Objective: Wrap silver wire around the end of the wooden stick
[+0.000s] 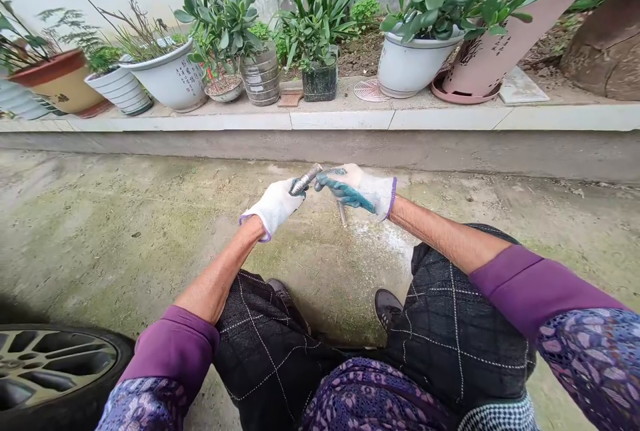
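My left hand (277, 204), in a white knit glove with a purple cuff, is closed around a short silvery metal rod (305, 180) with a rough, ridged-looking surface. The rod tilts up to the right. Close to its upper end is my right hand (354, 189), in a matching glove with a blue-green coated palm. Its fingers are stretched out and apart, with the fingertips just beside the rod; whether they touch it I cannot tell. Below the right hand shows a thin brownish stick-like piece (343, 215), its upper end hidden by the glove.
White powder (387, 241) is scattered on the mossy concrete floor (165, 217). Ahead runs a low tiled ledge (340, 120) with several potted plants, among them a white pot (417, 64). A car wheel (60, 371) is at the lower left. My shoes stand below my hands.
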